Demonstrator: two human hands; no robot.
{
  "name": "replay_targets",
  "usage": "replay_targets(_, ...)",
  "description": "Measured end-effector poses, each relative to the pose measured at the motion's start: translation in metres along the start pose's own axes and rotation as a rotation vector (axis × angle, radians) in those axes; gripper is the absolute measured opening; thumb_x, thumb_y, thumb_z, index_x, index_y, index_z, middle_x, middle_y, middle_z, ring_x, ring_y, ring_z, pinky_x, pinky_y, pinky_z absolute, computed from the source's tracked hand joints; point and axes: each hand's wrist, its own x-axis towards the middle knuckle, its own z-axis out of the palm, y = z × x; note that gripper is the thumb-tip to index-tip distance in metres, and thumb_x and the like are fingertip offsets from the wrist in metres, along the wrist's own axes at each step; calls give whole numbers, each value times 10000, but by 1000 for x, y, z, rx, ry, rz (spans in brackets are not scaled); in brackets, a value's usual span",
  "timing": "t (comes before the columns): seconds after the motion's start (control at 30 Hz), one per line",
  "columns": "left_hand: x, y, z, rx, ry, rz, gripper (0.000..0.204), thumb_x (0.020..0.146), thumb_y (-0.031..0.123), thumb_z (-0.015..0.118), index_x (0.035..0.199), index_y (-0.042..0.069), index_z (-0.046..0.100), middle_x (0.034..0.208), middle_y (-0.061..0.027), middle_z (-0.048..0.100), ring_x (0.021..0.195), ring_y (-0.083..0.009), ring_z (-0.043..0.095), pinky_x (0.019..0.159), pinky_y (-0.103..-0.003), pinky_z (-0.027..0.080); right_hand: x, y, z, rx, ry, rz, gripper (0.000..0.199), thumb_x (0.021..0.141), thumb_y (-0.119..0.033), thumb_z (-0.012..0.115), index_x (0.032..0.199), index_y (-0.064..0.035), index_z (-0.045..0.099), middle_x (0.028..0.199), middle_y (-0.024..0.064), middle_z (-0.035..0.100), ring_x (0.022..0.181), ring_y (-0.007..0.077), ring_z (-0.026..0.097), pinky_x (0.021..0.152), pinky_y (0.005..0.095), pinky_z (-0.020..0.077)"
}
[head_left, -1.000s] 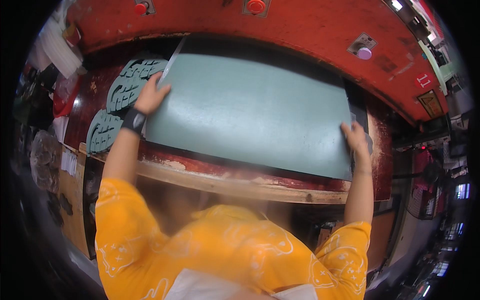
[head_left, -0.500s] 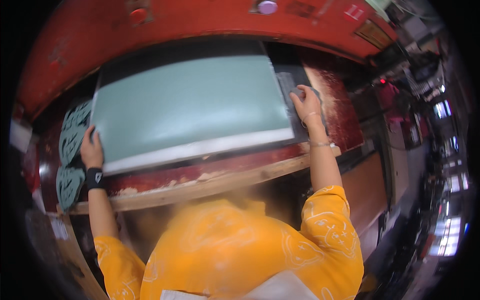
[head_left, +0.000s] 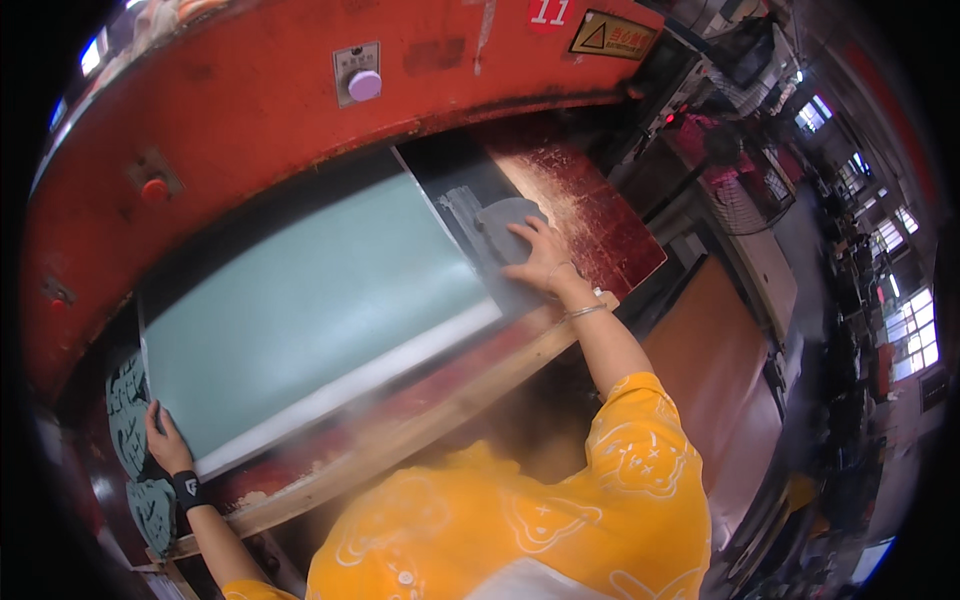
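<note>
We have the pale green sheet [head_left: 310, 310] lying flat on the bed of the big red press [head_left: 240, 90], stretched across it under the curved red housing. Our left hand [head_left: 168, 447] sits at the sheet's near left corner, fingers [head_left: 158, 420] curled against the edge; whether they pinch it or only press on it, we cannot tell, the corner is blurred. Just left of that corner lie the teal cut-out pieces [head_left: 128, 420], beside our wrist with its black strap [head_left: 187, 490].

Over at the sheet's right edge, our right hand [head_left: 540, 260] is spread flat, fingers [head_left: 522, 232] splayed and loose, gripping nothing. They rest on the dark grey plate [head_left: 465, 205] that touches the sheet's right edge, fingertips on a rounded grey piece [head_left: 500, 215] there. The sheet itself lies just left of those fingers, not under them.

Along the sheet's near edge runs the wooden rail [head_left: 420, 425]. Above the sheet, on the housing, a purple push button [head_left: 364, 85] shows.
</note>
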Motion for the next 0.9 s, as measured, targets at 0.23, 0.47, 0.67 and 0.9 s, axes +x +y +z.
replay_targets(0.23,0,41,-5,-48,-106,-52,326,917,178,529,1197,17,568,1146,-197,620,1048,-329,600,912,-360,443,-11,-105,-18,488,130,-5,637,597,-229,809,1183,-65,618,1255,141,565,1161,244,534,993,316,406)
replay_targets(0.47,-10,51,-22,67,-300,102,387,859,259,580,1208,91,580,907,-213,649,814,-408,608,709,-458,489,-48,-304,39,635,-197,-311,632,576,-242,796,1170,-94,635,1361,171,475,1256,306,456,1051,368,351)
replay_targets(0.67,-3,72,-30,113,-349,148,449,860,288,600,1264,103,536,763,-159,637,669,-365,613,589,-449,483,-46,-428,112,217,-155,-431,606,615,-335,770,1181,-173,627,1368,150,451,1186,412,420,1005,466,369)
replay_targets(0.9,-4,72,-49,-38,-434,170,422,814,253,643,1202,101,574,896,-104,594,762,-301,602,629,-423,488,-44,-417,120,21,-110,-565,665,609,-319,750,1240,-215,569,1404,165,393,1170,414,390,980,480,358)
